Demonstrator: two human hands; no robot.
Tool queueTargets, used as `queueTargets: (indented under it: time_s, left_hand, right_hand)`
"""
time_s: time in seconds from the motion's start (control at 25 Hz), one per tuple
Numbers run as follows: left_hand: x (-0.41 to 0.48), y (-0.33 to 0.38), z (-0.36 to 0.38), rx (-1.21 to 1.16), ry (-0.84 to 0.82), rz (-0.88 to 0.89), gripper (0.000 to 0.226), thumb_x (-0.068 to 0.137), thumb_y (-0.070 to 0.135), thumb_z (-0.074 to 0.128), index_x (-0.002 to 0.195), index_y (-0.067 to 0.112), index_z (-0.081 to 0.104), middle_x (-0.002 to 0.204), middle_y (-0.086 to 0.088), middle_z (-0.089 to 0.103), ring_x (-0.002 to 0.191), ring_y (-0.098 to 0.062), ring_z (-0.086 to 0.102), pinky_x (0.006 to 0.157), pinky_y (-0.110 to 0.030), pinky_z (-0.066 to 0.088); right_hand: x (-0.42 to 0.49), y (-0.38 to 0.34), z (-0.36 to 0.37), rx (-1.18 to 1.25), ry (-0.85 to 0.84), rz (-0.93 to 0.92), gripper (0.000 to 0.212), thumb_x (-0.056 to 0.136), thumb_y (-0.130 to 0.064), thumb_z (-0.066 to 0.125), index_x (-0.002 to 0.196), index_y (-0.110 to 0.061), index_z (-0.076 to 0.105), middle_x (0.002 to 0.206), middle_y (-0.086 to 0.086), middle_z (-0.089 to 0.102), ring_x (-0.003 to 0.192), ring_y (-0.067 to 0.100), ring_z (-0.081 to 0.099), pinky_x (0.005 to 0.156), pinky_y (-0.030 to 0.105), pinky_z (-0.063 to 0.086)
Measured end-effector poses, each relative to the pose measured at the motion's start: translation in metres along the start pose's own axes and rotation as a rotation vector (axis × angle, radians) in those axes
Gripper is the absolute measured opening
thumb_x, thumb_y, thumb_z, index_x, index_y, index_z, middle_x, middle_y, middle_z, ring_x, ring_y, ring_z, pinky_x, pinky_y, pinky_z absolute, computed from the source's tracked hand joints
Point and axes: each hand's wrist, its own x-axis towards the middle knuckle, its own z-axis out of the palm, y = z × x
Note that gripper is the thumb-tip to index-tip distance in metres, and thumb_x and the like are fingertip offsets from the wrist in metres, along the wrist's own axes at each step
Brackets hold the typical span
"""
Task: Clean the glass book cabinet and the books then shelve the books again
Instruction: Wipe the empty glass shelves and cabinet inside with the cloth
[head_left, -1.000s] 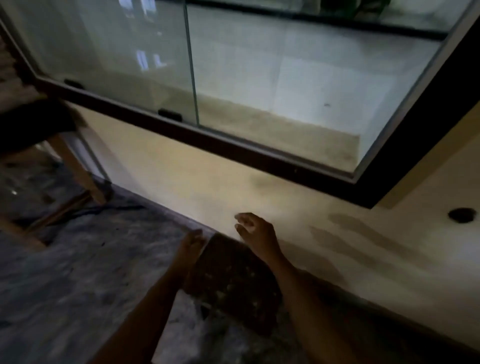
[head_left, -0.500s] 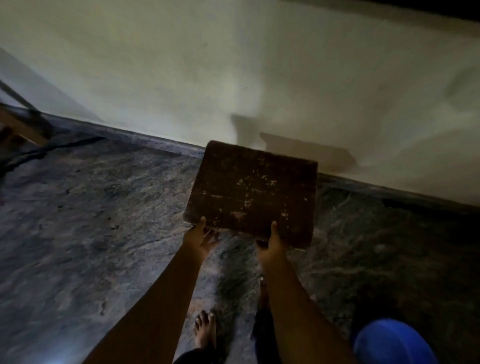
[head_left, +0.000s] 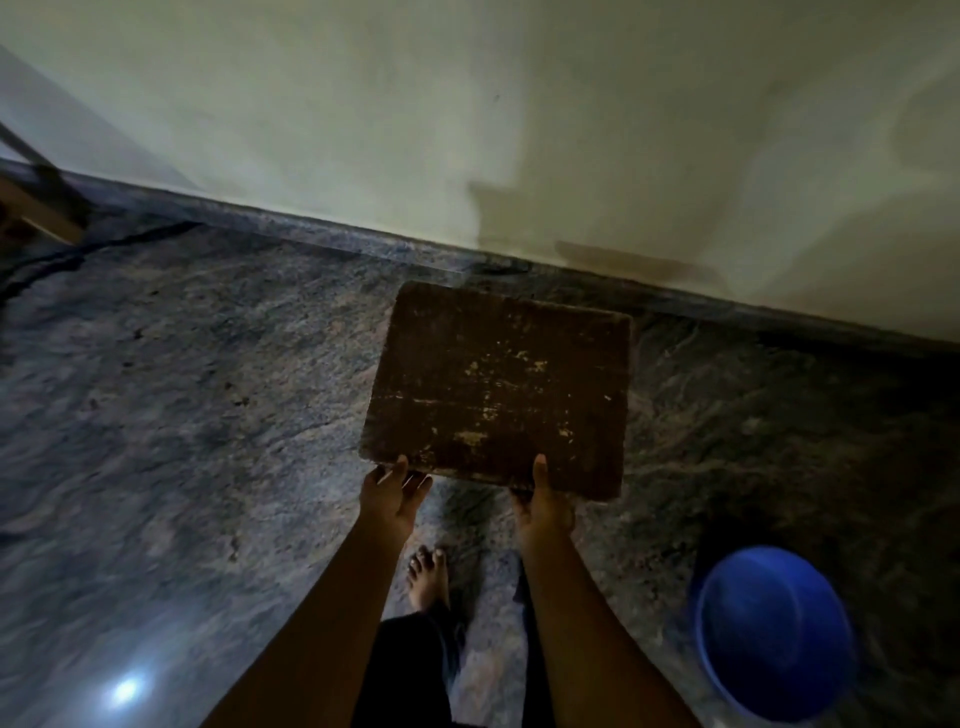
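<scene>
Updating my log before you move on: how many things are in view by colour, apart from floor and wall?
Brown: 1, worn flat panel
Blue: 1, tub
Tan: 1, wooden frame, cut off at left
Total: 3

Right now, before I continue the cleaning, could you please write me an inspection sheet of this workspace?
Surface: mottled grey stone floor, with a bright reflection at the bottom left.
Job's things: flat brown rectangular worn slab with pale flaked patches, held above the floor; cannot tell if it is a book.
Clutter: round blue plastic bucket on the floor, right side.
Grips: left hand and right hand each pinch the slab's near edge, thumb on top.
Cables: thin dark line on the floor at the left, perhaps a cable.
Surroundings: cream painted wall; wooden frame far left; bare foot below.
</scene>
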Motion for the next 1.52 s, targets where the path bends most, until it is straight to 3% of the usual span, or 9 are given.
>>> queueTargets:
  time_s: [0.12, 0.24, 0.32, 0.4, 0.56, 0.64, 0.88, 1.24, 1.52]
  left_hand:
    - [-0.008, -0.007, -0.014, 0.012, 0.008, -0.002, 0.036, 0.096, 0.007, 0.046, 0.132, 0.002, 0.042, 0.133, -0.022, 0.049, 0.105, -0.032, 0.055, 0.091, -0.042, 0.040]
    - [-0.021, 0.001, -0.014, 0.112, -0.009, -0.063, 0.025, 0.098, 0.015, 0.046, 0.121, 0.008, 0.050, 0.126, -0.014, 0.054, 0.118, -0.030, 0.051, 0.098, -0.043, 0.037]
    - [-0.049, 0.009, -0.016, 0.282, 0.002, -0.132, 0.037, 0.098, 0.023, 0.048, 0.132, 0.008, 0.047, 0.128, -0.009, 0.050, 0.124, -0.027, 0.046, 0.098, -0.041, 0.038]
    - [-0.099, 0.015, -0.020, 0.493, -0.019, -0.082, 0.042, 0.097, 0.024, 0.049, 0.135, 0.007, 0.044, 0.131, -0.007, 0.047, 0.110, -0.023, 0.052, 0.084, -0.033, 0.040]
    - [-0.186, 0.054, 0.008, 0.825, -0.336, 0.406, 0.065, 0.082, 0.028, 0.070, 0.133, -0.001, 0.044, 0.129, -0.007, 0.048, 0.089, -0.003, 0.058, 0.070, -0.010, 0.044]
    - [-0.222, 0.097, 0.055, 1.027, -0.412, 0.749, 0.054, 0.088, 0.019, 0.064, 0.136, 0.004, 0.043, 0.131, -0.002, 0.045, 0.102, -0.005, 0.052, 0.075, 0.003, 0.037]
    - [-0.328, 0.212, 0.205, 1.266, -0.442, 1.742, 0.051, 0.091, 0.018, 0.060, 0.138, 0.010, 0.042, 0.141, -0.006, 0.044, 0.130, -0.021, 0.040, 0.105, -0.021, 0.024]
    - [-0.415, 0.333, 0.382, 1.305, 0.059, 2.274, 0.062, 0.090, 0.021, 0.058, 0.145, 0.012, 0.031, 0.151, -0.008, 0.030, 0.142, -0.029, 0.021, 0.112, -0.051, 0.023]
    - [-0.427, 0.376, 0.425, 1.471, 0.209, 2.206, 0.065, 0.092, 0.026, 0.054, 0.148, 0.017, 0.021, 0.154, -0.003, 0.022, 0.143, -0.021, 0.016, 0.113, -0.049, 0.015]
  right_hand:
    - [-0.001, 0.013, -0.014, -0.005, 0.016, -0.014, 0.080, 0.077, -0.035, 0.075, 0.142, -0.024, 0.029, 0.143, -0.002, 0.033, 0.126, 0.028, 0.042, 0.092, 0.047, 0.050]
    - [0.012, 0.009, -0.029, -0.167, -0.156, 0.084, 0.077, 0.054, -0.066, 0.079, 0.117, -0.028, 0.054, 0.139, 0.008, 0.046, 0.122, 0.022, 0.049, 0.102, 0.038, 0.044]
    - [-0.028, -0.020, -0.037, -0.384, -0.195, 0.117, 0.036, 0.081, -0.045, 0.068, 0.097, -0.015, 0.059, 0.105, 0.015, 0.060, 0.094, 0.022, 0.059, 0.109, 0.038, 0.035]
    - [-0.083, -0.051, -0.044, -0.601, -0.232, 0.133, 0.025, 0.094, -0.022, 0.055, 0.112, -0.004, 0.058, 0.094, 0.011, 0.060, 0.087, 0.022, 0.058, 0.102, 0.038, 0.041]
    - [-0.208, -0.122, -0.022, -0.938, -0.453, -0.397, 0.033, 0.095, -0.019, 0.051, 0.126, -0.007, 0.054, 0.113, 0.010, 0.062, 0.102, 0.020, 0.058, 0.069, 0.021, 0.044]
    - [-0.254, -0.167, 0.008, -1.014, -0.582, -0.652, 0.026, 0.095, -0.013, 0.050, 0.119, -0.009, 0.058, 0.122, 0.017, 0.059, 0.102, 0.019, 0.056, 0.069, 0.020, 0.045]
    - [-0.380, -0.326, 0.125, -1.004, -0.771, -1.400, 0.017, 0.092, -0.011, 0.056, 0.103, -0.017, 0.067, 0.105, 0.001, 0.068, 0.095, 0.011, 0.061, 0.085, 0.018, 0.047]
    - [-0.460, -0.482, 0.301, -0.848, -0.590, -2.402, 0.026, 0.084, -0.014, 0.066, 0.110, -0.010, 0.065, 0.114, 0.008, 0.063, 0.111, 0.026, 0.054, 0.094, 0.023, 0.034]
    - [-0.465, -0.518, 0.385, -1.360, -0.570, -2.373, 0.043, 0.086, -0.013, 0.062, 0.128, -0.010, 0.052, 0.131, 0.011, 0.050, 0.123, 0.026, 0.044, 0.099, 0.033, 0.035]
